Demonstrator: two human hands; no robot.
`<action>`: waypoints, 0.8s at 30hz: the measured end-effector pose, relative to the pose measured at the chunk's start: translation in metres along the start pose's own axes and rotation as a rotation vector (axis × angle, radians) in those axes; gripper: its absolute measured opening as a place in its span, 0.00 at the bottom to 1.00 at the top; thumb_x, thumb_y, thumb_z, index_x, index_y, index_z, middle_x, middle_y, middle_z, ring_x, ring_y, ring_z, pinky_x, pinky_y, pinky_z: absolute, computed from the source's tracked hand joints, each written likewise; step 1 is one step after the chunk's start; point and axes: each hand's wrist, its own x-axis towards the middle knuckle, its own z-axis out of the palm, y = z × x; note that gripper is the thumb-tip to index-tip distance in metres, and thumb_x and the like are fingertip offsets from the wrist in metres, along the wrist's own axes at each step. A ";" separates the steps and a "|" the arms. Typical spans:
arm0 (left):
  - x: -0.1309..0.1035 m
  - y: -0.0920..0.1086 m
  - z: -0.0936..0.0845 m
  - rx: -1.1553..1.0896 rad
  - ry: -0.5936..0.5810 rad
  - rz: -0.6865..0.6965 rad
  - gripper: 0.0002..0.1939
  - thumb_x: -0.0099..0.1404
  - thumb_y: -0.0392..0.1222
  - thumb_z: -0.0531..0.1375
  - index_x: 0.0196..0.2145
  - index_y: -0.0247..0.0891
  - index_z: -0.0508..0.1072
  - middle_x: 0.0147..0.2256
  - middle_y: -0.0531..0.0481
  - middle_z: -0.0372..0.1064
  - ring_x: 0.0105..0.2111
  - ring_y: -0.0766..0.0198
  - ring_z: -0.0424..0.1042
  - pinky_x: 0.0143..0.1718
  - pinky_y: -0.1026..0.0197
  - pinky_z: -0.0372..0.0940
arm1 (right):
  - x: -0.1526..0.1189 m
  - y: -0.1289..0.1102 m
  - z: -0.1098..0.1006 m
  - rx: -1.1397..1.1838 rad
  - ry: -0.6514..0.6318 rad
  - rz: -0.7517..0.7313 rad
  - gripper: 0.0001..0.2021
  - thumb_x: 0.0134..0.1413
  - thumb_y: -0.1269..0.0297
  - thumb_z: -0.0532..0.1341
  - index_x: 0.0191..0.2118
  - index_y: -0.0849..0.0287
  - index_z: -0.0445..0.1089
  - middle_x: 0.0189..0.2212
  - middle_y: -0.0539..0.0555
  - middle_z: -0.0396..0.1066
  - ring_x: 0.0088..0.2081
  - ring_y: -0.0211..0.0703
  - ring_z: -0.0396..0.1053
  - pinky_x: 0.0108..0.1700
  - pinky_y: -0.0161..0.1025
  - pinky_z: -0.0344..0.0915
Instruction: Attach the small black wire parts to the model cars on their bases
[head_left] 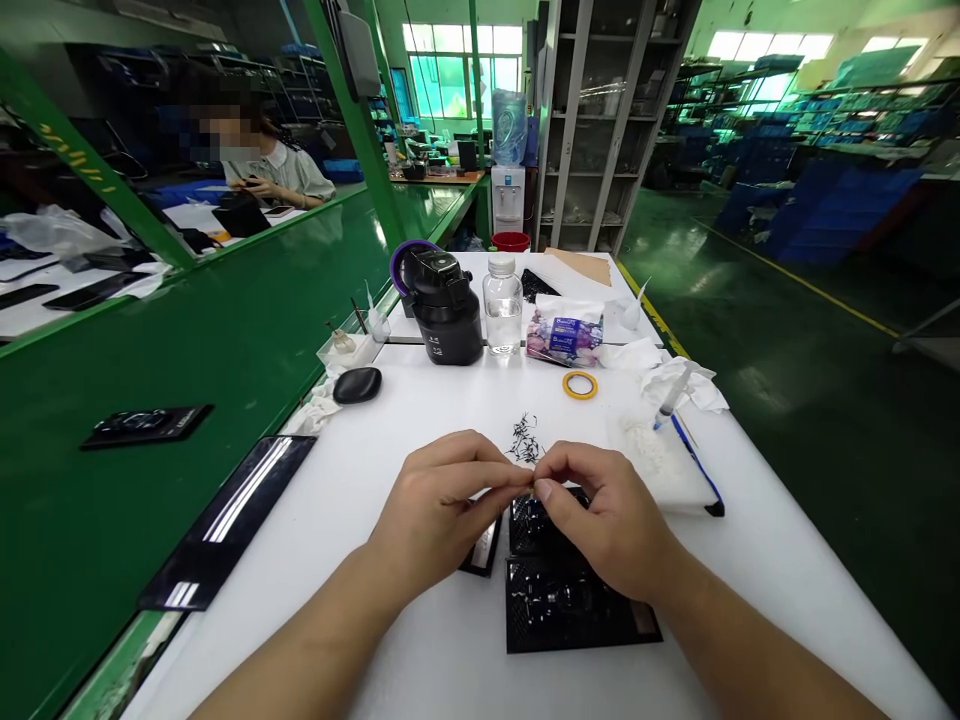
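My left hand (450, 492) and my right hand (604, 500) meet fingertip to fingertip above the white table. Both are pinched closed, and whatever lies between the fingertips is too small to make out. Just beyond them lies a loose pile of tiny black slivers (524, 438). Beneath my right hand sit black moulded panels with glossy raised shapes; the nearer panel (566, 605) shows most, and the farther panel (527, 528) is partly covered by the hand. A smaller dark framed piece (484, 548) pokes out from under my left hand.
Yellow tape roll (580, 385), black mouse-shaped object (357, 385), black bottle (448, 325), clear water bottle (503, 310) and wipes pack (564, 335) stand farther back. A syringe (671, 400) lies right. Left are a glossy dark panel (232, 520) and a green surface (45, 520); another person (281, 175) sits beyond.
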 end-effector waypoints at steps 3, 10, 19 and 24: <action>0.000 0.001 0.001 -0.013 -0.048 -0.084 0.06 0.66 0.34 0.63 0.38 0.41 0.80 0.32 0.50 0.75 0.30 0.65 0.74 0.31 0.65 0.71 | 0.001 0.000 0.002 -0.061 0.049 -0.025 0.05 0.57 0.69 0.58 0.31 0.57 0.71 0.27 0.47 0.69 0.31 0.39 0.66 0.35 0.37 0.63; 0.000 0.005 0.002 -0.096 -0.195 -0.242 0.05 0.70 0.35 0.56 0.34 0.41 0.67 0.36 0.51 0.68 0.34 0.65 0.68 0.36 0.61 0.67 | -0.003 0.001 0.007 -0.164 0.132 -0.168 0.06 0.57 0.71 0.58 0.30 0.58 0.68 0.28 0.48 0.69 0.31 0.39 0.66 0.35 0.38 0.63; -0.002 0.017 0.003 -0.208 -0.303 -0.426 0.09 0.75 0.43 0.46 0.35 0.42 0.58 0.31 0.53 0.59 0.25 0.66 0.58 0.24 0.63 0.62 | -0.002 -0.001 0.010 -0.205 0.159 -0.237 0.07 0.55 0.73 0.57 0.28 0.56 0.65 0.26 0.48 0.67 0.31 0.41 0.65 0.35 0.39 0.61; -0.001 0.021 0.001 -0.224 -0.330 -0.464 0.12 0.76 0.45 0.45 0.34 0.43 0.58 0.29 0.54 0.59 0.24 0.67 0.57 0.23 0.64 0.61 | -0.004 -0.007 0.011 -0.131 0.125 -0.109 0.06 0.53 0.72 0.57 0.27 0.56 0.65 0.25 0.47 0.66 0.29 0.39 0.63 0.33 0.38 0.59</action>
